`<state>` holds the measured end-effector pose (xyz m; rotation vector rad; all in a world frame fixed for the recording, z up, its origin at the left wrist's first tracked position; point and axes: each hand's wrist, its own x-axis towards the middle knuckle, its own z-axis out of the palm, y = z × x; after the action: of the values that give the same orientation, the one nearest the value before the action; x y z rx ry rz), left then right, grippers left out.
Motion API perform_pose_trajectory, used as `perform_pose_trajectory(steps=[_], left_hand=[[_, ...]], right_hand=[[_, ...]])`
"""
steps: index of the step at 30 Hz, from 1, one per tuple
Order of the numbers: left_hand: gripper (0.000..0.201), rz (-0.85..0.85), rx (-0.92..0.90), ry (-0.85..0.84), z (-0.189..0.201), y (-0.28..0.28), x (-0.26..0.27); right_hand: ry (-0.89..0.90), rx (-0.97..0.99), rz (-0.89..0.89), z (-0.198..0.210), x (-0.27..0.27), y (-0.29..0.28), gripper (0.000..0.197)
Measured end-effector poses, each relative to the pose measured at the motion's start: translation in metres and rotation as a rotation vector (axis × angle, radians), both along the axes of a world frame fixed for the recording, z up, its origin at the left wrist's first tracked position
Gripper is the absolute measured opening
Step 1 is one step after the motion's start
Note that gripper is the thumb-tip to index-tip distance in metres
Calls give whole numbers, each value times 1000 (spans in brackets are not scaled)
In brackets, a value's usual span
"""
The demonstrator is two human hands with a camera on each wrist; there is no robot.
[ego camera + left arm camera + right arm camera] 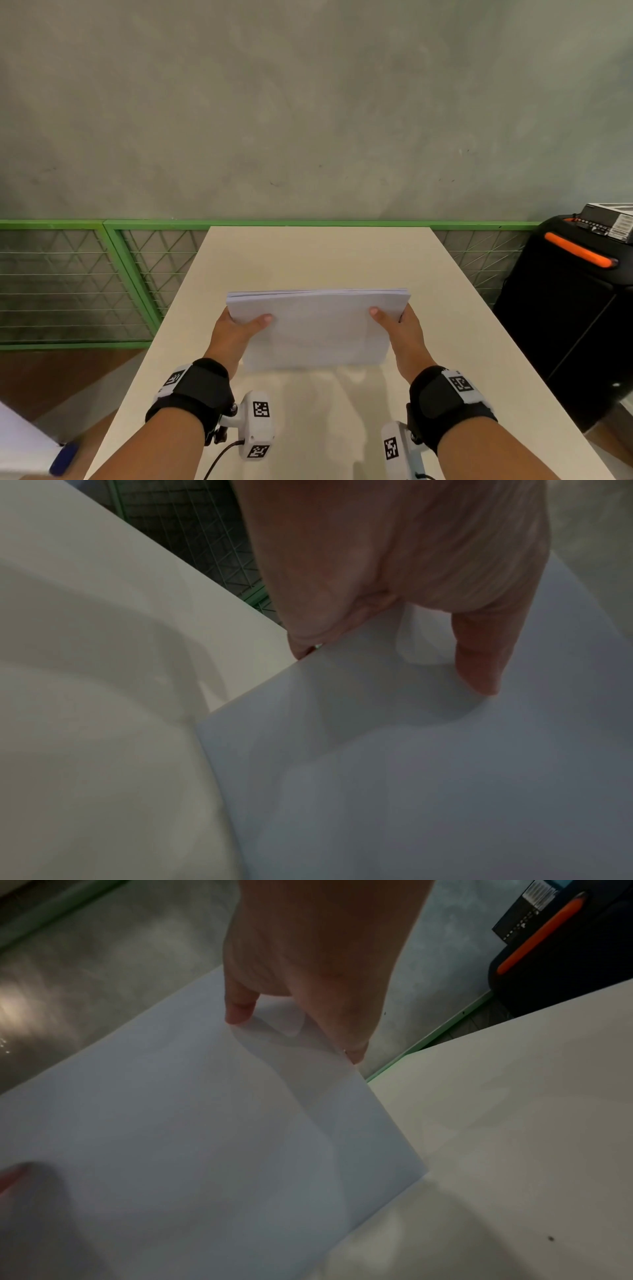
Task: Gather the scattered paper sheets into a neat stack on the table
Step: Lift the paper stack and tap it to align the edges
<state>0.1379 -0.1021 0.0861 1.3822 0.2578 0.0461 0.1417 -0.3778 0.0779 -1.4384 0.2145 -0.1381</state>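
Observation:
A stack of white paper sheets [317,329] stands tilted on its lower edge on the cream table [308,253], its top edge leaning away from me. My left hand [236,329] grips the stack's left side, thumb on the near face and fingers hidden behind. My right hand [399,325] grips the right side the same way. In the left wrist view the thumb presses the paper [411,750] near its left edge. In the right wrist view the thumb rests on the paper [188,1123] and the fingers wrap behind its right edge.
A green mesh fence [85,281] runs behind and left of the table. A black case with an orange handle [579,255] stands to the right, close to the table edge. A grey wall fills the background. A blue object [63,459] lies at the lower left.

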Motion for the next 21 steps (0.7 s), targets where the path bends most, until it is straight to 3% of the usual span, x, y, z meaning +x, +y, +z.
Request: perform_pose_trajectory(steps=[5, 10, 14, 21], left_hand=[[24, -6, 30, 21, 1, 1, 0], [25, 37, 42, -16, 12, -1, 0], [7, 37, 79, -90, 24, -3, 3], [19, 119, 48, -38, 33, -14, 7]], right_hand=[[36, -34, -2, 0, 2, -2, 19], [11, -77, -41, 6, 4, 0, 24], [12, -49, -77, 8, 6, -4, 26], [-13, -49, -107, 9, 5, -5, 31]])
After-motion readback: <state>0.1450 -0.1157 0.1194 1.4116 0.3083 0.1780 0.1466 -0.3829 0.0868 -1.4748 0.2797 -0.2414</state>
